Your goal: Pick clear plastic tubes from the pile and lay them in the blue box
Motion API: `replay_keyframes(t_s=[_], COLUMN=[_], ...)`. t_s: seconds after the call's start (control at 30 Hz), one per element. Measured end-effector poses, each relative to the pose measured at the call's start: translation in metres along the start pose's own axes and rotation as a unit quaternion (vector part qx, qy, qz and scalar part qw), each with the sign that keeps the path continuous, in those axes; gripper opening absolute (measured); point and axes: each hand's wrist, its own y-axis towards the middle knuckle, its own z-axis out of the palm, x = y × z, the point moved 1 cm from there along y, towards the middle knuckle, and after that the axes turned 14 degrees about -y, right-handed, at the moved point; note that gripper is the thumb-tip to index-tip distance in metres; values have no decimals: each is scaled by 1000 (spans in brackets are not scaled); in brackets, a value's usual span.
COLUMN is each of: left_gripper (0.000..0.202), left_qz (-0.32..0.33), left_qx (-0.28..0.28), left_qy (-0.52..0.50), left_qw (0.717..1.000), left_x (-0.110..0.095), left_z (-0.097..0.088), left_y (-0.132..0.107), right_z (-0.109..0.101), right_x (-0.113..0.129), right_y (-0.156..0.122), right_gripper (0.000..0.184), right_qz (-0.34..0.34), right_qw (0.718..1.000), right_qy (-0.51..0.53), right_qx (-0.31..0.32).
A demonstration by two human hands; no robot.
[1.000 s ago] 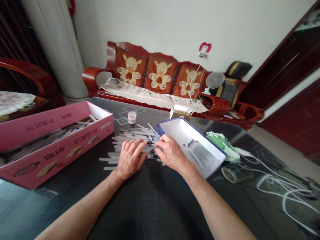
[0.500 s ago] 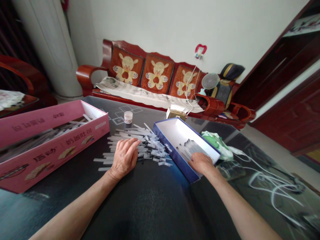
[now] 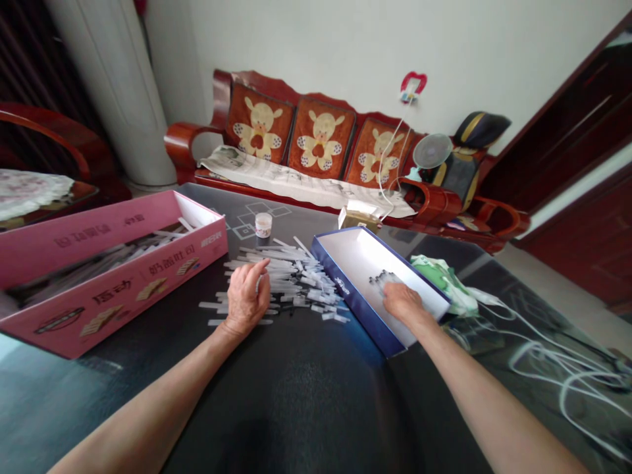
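Observation:
My left hand rests at the near edge of a loose pile of white plastic sticks, its fingers curled against them. I cannot tell whether it grips any. My right hand reaches into an open white box with a blue rim. Its fingertips lie on a row of dark-tipped sticks inside, and the hand hides part of that row. The pile lies on a dark glossy table, just left of the box.
A long pink printed carton holding more sticks stands at the left. Behind the pile are a small lidded jar and a cardboard packet. A green cloth and tangled white cable lie at the right. A red wooden bench stands behind.
My right hand has moved from the pile into the blue-rimmed box and onto the row of sticks. My left hand has drawn slightly back and curled.

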Motion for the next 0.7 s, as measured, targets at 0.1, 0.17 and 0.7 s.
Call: replay_keyframes(t_s=[0.1, 0.17, 0.7], left_gripper=[27, 26, 26], left_qz=[-41, -66, -132], left_qx=[-11, -30, -43], left_qy=[-1, -1, 62], left_qw=[999, 997, 988], left_x=[3, 6, 30], left_z=[-1, -3, -36], left_y=[3, 6, 8], right_z=[-5, -14, -20], right_x=[-6, -4, 205], right_y=[-3, -10, -122], right_gripper=[16, 17, 9], right_qz=[-5, -9, -315], right_qw=[999, 994, 852], right_qy=[19, 39, 259], right_qx=[-41, -99, -327])
